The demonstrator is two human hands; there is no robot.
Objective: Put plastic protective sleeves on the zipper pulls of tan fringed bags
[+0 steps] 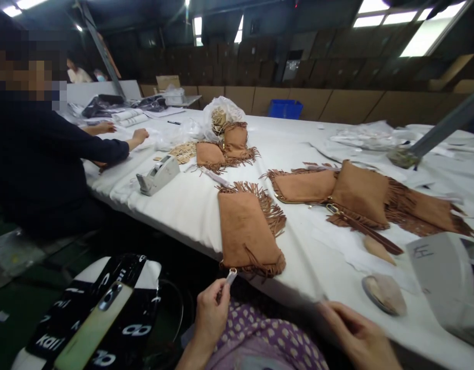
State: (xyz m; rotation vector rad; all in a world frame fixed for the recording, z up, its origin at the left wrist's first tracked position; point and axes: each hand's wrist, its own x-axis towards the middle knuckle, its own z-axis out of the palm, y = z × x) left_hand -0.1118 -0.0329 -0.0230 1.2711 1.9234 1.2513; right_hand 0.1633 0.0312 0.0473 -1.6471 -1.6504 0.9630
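Your left fingers pinch a small metal swivel clasp; your right fingers curl, too blurred to tell if they hold anything. Ahead of the left fingers, and nearer them than the right, a fringed tan suede pouch lies long axis pointing away from you

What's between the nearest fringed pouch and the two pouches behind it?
A narrow pale strip lies on the white table cover there, in the head view.

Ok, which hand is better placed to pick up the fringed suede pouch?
Probably your right hand: it looks empty and sits by the table edge, while your left hand pinches a metal clasp.
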